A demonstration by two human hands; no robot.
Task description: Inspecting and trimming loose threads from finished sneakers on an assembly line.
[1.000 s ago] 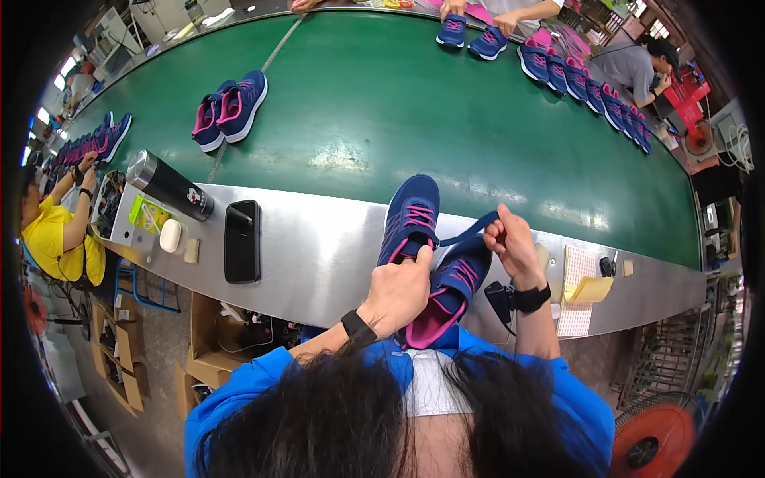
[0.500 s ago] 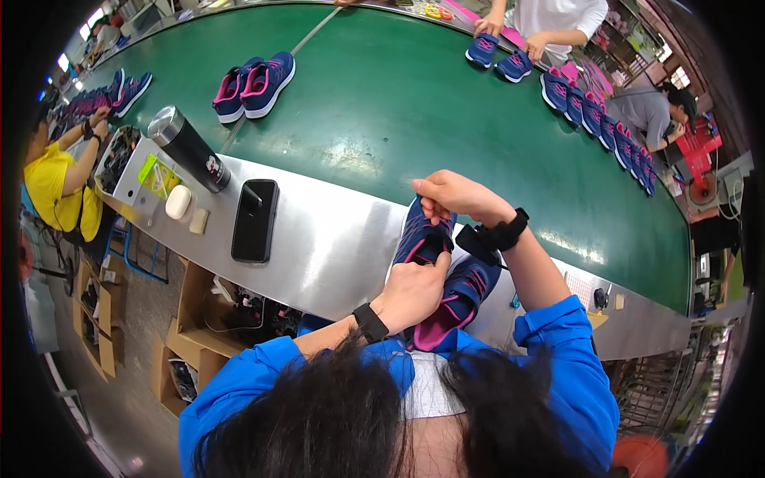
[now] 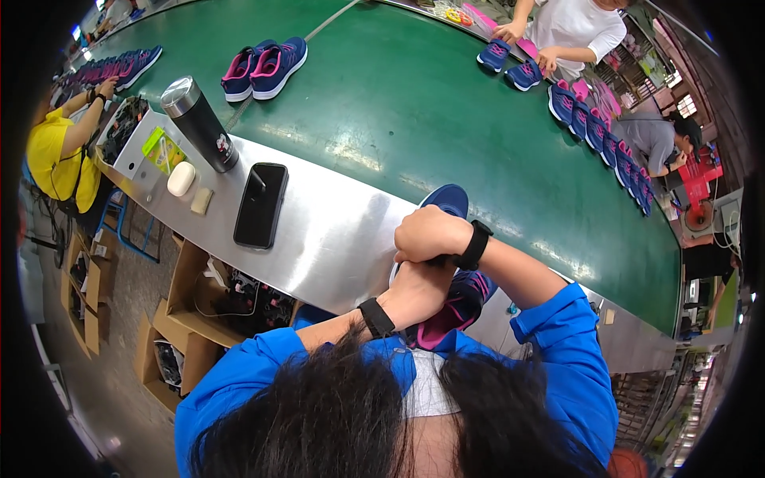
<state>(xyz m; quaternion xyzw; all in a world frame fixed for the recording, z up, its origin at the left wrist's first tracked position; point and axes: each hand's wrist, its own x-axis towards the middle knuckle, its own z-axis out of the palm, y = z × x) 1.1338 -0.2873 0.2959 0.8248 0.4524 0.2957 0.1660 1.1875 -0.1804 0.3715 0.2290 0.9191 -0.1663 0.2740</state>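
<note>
A navy sneaker (image 3: 449,197) with a white sole stands at the edge of the steel ledge, toe pointing away. My left hand (image 3: 417,293) is closed at its heel end, with most of the fingers covered. Across the sneaker's middle lies my right hand (image 3: 430,236), curled into a fist with the knuckles up. What its fingers grip is hidden, and the laces are too. A second navy sneaker with a pink lining (image 3: 458,309) rests close by on the right, toe away, partly behind my right forearm.
A phone (image 3: 260,205), a black tumbler (image 3: 201,127) and a white oval case (image 3: 182,179) sit left on the steel ledge. Beyond runs a green belt (image 3: 358,119) with a sneaker pair (image 3: 275,68). Across it, a person in white handles sneakers beside a row (image 3: 598,131).
My right hand has come down from above the laces onto the sneaker's middle, closing into a fist against my left hand. The scene has shifted slightly as my head moved.
</note>
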